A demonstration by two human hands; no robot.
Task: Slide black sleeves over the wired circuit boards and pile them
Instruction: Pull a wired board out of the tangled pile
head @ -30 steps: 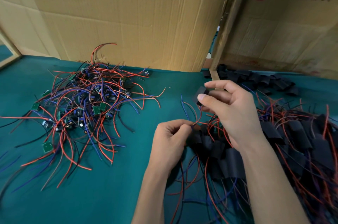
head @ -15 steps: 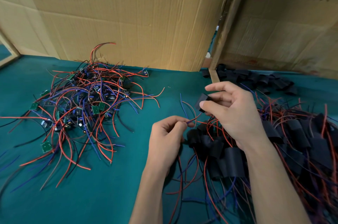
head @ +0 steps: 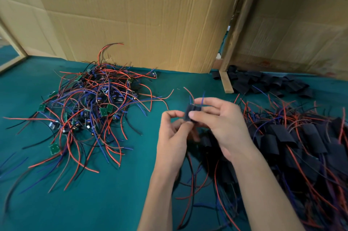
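A black sleeve point(head: 189, 113) is pinched between the thumb and fingers of my right hand point(head: 220, 123) above the green table. Red and blue wire ends stick up out of the sleeve's far side. My left hand point(head: 174, 132) meets it from the left, fingertips pinching at the sleeve's near end; the board itself is hidden. A tangle of bare green circuit boards with red, blue and black wires point(head: 90, 110) lies to the left. A pile of sleeved boards point(head: 293, 147) spreads under and right of my right forearm.
Loose empty black sleeves point(head: 263, 82) lie at the back right beside a wooden post point(head: 227, 82). Cardboard sheets point(head: 143, 17) wall off the rear of the green table point(head: 113, 202). A wooden frame edge shows at the far left.
My left hand rose from the sleeved pile and closed in on the right hand. The wire ends that it held now stick out through the sleeve, which sits lower in my right hand.
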